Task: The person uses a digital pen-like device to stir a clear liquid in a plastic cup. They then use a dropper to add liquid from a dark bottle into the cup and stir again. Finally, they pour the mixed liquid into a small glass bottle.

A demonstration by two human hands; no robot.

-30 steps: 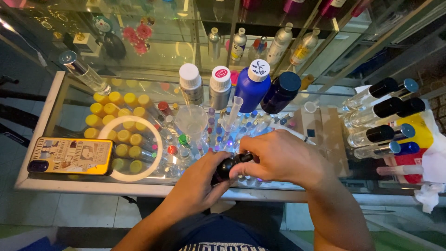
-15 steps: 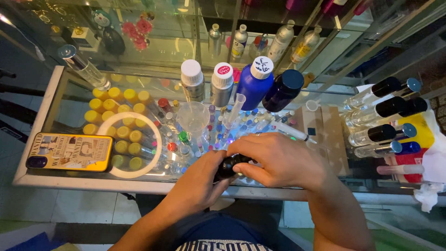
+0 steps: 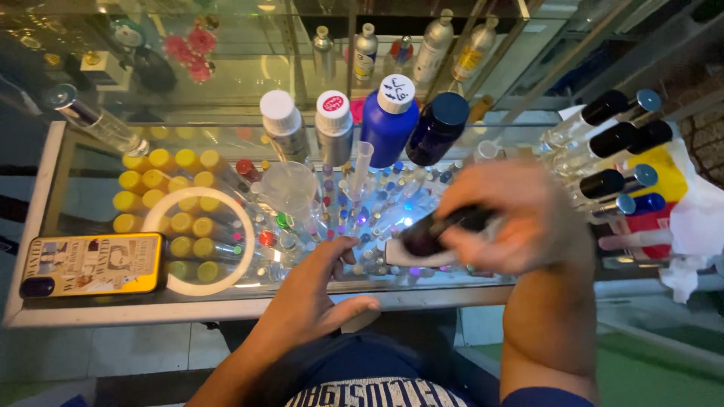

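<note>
Right hand (image 3: 520,218): motion-blurred; finger outlines cannot be told apart. Its fingers cover most of the small dark bottle (image 3: 426,235), so the bottle's far end and any cap are hidden. Beneath and beyond the left hand (image 3: 317,290), the small vials under the glass counter top (image 3: 226,298) are too small and glare-lit to tell singly. Right of the right hand, the white cloth (image 3: 697,226) is cut by the picture's edge. Both forearms leave the bottom edge.
</note>
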